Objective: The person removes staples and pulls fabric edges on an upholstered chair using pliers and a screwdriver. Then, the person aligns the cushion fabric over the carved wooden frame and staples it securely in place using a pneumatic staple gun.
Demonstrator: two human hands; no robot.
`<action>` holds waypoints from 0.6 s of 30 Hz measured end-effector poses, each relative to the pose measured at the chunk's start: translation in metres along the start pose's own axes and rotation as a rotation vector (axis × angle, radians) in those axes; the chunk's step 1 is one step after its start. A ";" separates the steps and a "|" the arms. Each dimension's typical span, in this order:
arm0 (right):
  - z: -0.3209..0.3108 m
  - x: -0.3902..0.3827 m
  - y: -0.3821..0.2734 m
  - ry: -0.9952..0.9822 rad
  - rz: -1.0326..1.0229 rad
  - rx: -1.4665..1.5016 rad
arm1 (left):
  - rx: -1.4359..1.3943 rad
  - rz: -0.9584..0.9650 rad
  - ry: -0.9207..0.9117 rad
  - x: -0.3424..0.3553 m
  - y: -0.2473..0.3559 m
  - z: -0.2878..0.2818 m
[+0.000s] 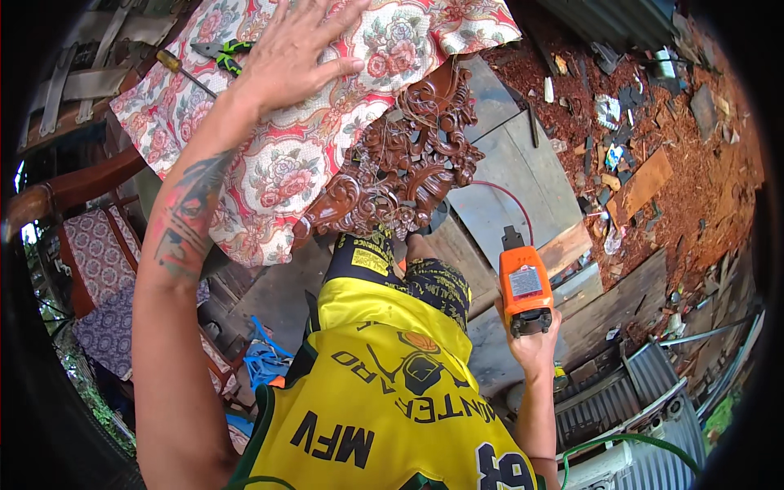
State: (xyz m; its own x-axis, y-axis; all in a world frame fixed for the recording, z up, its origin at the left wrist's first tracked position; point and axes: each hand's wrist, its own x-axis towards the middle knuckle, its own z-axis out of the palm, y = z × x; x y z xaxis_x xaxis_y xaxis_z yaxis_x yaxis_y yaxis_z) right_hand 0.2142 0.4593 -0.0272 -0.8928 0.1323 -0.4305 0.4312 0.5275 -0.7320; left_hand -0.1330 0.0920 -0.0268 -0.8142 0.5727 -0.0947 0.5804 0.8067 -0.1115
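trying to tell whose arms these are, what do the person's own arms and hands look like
Both arms are bare, with no sleeves, gloves or watch in view. The left forearm carries a large tattoo in dark, red and green ink, running toward the left hand. The right hand and its forearm show no markings. The person wears a sleeveless yellow jersey with dark lettering.

The left hand (pixel 294 49) lies flat on the floral cloth (pixel 269 155), with a screwdriver (pixel 184 72) and green-handled pliers (pixel 224 54) just beside it on the left, narrowing that side. Below the cloth the carved wooden frame (pixel 400 163) juts out between the two hands. The right hand (pixel 532 339) keeps its grip on an orange power tool (pixel 525 290) over bare grey boards (pixel 506 171); to the right, scrap litters the red ground (pixel 653 122)
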 end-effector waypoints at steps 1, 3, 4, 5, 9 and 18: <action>0.000 0.000 0.002 -0.005 -0.022 0.012 | -0.043 0.006 -0.006 0.001 -0.002 -0.005; -0.002 0.000 0.005 -0.029 -0.055 -0.029 | -0.050 -0.023 -0.046 0.003 -0.002 -0.009; -0.002 0.000 0.005 -0.046 -0.084 -0.065 | -0.080 -0.038 -0.079 0.007 0.000 -0.008; -0.001 0.001 0.003 -0.046 -0.079 -0.070 | -0.108 -0.053 -0.112 0.010 0.001 -0.007; 0.006 0.014 -0.029 -0.047 -0.038 -0.016 | -0.051 -0.066 -0.049 0.007 0.008 -0.001; 0.013 0.054 -0.069 -0.195 -0.111 -0.087 | -0.068 -0.016 0.013 0.009 0.015 0.007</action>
State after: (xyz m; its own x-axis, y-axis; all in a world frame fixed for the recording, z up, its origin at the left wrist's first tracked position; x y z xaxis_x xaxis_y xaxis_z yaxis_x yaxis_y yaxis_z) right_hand 0.1379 0.4193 -0.0064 -0.8884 -0.0909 -0.4499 0.3111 0.6014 -0.7359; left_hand -0.1319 0.1080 -0.0366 -0.8240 0.5609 -0.0801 0.5651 0.8238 -0.0449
